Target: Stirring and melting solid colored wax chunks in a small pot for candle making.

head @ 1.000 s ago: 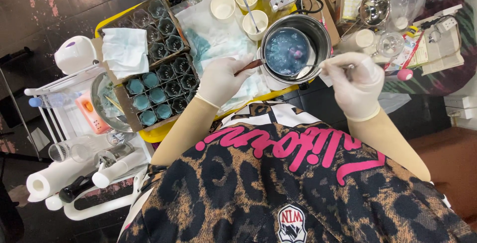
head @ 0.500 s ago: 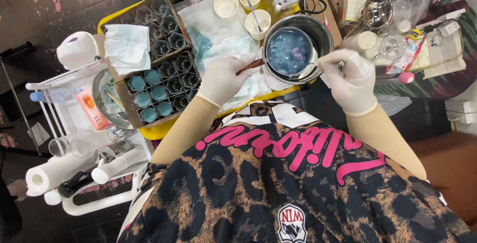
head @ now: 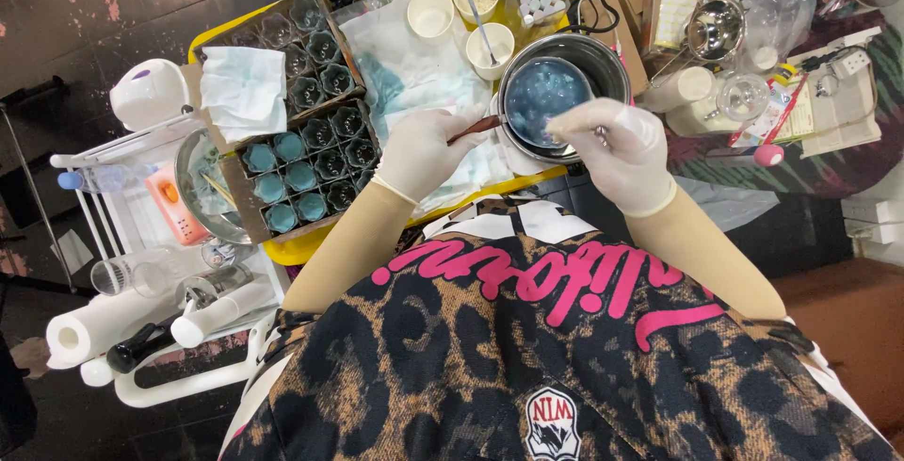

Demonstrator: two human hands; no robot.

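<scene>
Both my hands wear pale gloves. My left hand (head: 421, 152) grips the brown wooden handle (head: 476, 126) of a small metal pot (head: 547, 90) holding blue liquid with lumps. That small pot sits inside a larger steel pot (head: 607, 58). My right hand (head: 607, 150) is closed on a thin metal utensil and now lies over the near rim of the pots; the utensil's tip is hidden. To the left stands a cardboard tray (head: 303, 155) of small glass jars, several filled with teal material.
Paper cups (head: 430, 13) and a stained white cloth (head: 407, 70) lie on the yellow table (head: 298, 252). A folded tissue (head: 245, 91) covers part of another jar tray. A metal bowl (head: 714, 26) and clutter sit right. A white rack (head: 141, 235) with bottles stands left.
My right hand has moved left, from beside the pots to over their near rim, carrying the utensil. My left hand has kept still on the handle.
</scene>
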